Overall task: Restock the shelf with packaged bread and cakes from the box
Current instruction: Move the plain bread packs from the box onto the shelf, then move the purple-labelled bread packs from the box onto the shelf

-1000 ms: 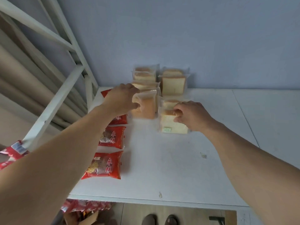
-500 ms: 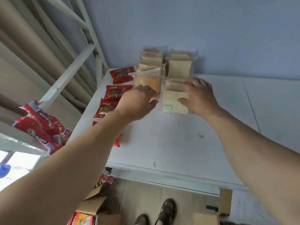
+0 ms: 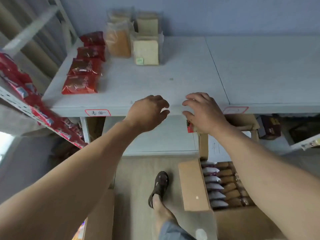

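Both your hands hang empty over the front edge of the shelf (image 3: 155,87), fingers loosely spread, gripping nothing. The next packets lie in the open box (image 3: 194,184) on the floor, below and to the right of that edge, so your right hand (image 3: 204,113) is nearer than your left hand (image 3: 149,113). The packets (image 3: 223,184) are stacked in two columns running away from you, each one's long axis lying crosswise to that line.

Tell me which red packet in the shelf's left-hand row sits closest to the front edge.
The bottom red packet of the row of four on the white shelf. It lies nearest the price label on the shelf lip; the other three run back toward the wall.
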